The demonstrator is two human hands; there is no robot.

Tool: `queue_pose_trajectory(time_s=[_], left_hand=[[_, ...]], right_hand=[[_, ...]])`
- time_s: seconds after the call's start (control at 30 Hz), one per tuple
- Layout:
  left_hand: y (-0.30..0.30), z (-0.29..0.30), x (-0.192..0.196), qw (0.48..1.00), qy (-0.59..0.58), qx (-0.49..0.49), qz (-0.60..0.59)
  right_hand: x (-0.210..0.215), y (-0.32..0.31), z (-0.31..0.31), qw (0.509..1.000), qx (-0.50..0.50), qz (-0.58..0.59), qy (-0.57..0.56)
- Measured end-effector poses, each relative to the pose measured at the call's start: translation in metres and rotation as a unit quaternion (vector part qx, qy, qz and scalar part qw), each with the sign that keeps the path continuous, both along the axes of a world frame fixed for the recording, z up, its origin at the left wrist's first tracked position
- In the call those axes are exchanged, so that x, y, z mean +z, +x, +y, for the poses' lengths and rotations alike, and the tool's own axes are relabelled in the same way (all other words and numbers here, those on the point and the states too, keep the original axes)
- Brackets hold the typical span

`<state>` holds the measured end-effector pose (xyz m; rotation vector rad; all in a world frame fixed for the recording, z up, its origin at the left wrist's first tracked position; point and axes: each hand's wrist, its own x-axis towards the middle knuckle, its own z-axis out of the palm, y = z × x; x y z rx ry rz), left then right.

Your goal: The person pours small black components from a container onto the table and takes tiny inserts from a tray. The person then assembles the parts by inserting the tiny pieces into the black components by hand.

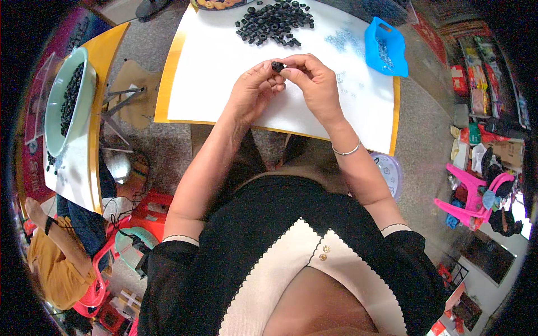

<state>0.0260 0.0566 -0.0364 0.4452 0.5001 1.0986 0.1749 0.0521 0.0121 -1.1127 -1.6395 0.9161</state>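
Note:
Over the white tabletop (207, 67) my two hands meet around one small black part (277, 66). My left hand (255, 89) pinches it between thumb and forefinger. From the other side, the thumb and forefinger of my right hand (314, 84) close in at the part; whether a tiny clear piece is between them is too small to tell. Beyond my hands lies a loose heap of similar black parts (274, 22). To the right, a blue scoop-like tray (386, 42) holds small clear pieces (384, 53), and more clear pieces (344, 42) are scattered on the white surface beside it.
A round tin (221, 4) stands at the far edge. On the left, another table bears a pale green basin (84, 112) full of black parts, with a person in a mustard top (61, 257) seated there. A pink stool (471, 193) and stocked shelves (482, 84) are to the right.

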Motion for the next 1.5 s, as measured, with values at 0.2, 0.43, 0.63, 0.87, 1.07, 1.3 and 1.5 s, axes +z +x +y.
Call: queue_pose_trajectory(time_s=[0.2,0.43,0.63,0.87,1.07,1.3,1.5], left_hand=[[-0.004,0.000,-0.004,0.996,0.009,-0.024,-0.086],[0.000,-0.001,0.008,0.999,-0.037,0.002,-0.037],[0.022,0.014,0.016,0.920,0.088,0.064,0.377],[0.026,0.033,0.011,0.597,0.338,0.069,0.724],[0.003,0.033,0.029,0.917,0.057,0.043,0.392],[-0.003,0.002,0.042,0.999,-0.024,0.002,0.035],[0.001,-0.013,0.046,0.998,-0.028,0.001,0.061]], right_hand=[[-0.011,0.002,0.005,0.966,0.016,0.217,-0.138],[-0.001,0.013,0.006,0.976,-0.025,0.170,-0.135],[-0.012,0.022,0.012,0.990,-0.058,0.105,-0.068],[-0.035,0.030,0.009,0.988,-0.148,-0.041,0.011],[-0.018,0.033,0.008,0.988,-0.115,0.094,-0.041],[0.016,0.011,-0.009,0.955,-0.003,0.280,-0.098],[0.020,-0.006,-0.020,0.967,-0.025,0.251,-0.044]])
